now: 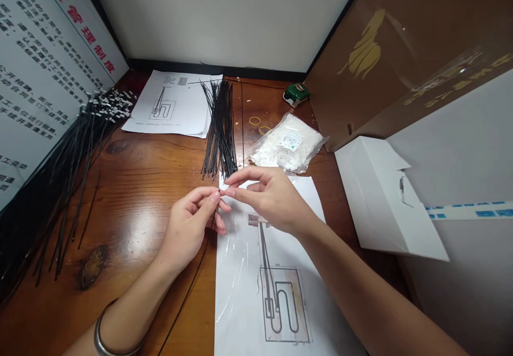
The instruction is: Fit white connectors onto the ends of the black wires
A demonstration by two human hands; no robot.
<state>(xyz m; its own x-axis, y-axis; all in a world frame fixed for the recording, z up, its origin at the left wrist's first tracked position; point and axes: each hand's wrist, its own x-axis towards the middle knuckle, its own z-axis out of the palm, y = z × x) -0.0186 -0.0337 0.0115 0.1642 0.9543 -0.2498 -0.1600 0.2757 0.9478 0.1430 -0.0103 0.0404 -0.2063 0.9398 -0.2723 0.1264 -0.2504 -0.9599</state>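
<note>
Head camera, looking down: two bare hands meet above a glossy wooden tabletop (140, 201), over the far left part of a printed drawing (236, 308) that covers the near middle of the tabletop. The left hand (192, 219), with a dark bracelet (98, 334) at its wrist, pinches the end of a thin black wire (188, 293) between thumb and forefinger; the wire runs down past the left edge of the drawing towards the near side of the tabletop. The right hand (272, 195) comes in from the right, its thumb and forefinger tips close together at that same wire end; whether they grasp it or only hover at it, I cannot tell.

Just beyond the hands, a bundle of black wires (219, 126) lies lengthwise, overlapping the right edge of a second printed sheet (138, 115) near the far edge of the tabletop. To its right are two rubber bands (250, 121) and a clear bag of small white pieces (276, 155). A green tape measure (296, 94) sits by the far right corner. Along the left side lies a larger heap of black wires with white ends (80, 147), and at the right edge stands an open white carton (368, 201)
</note>
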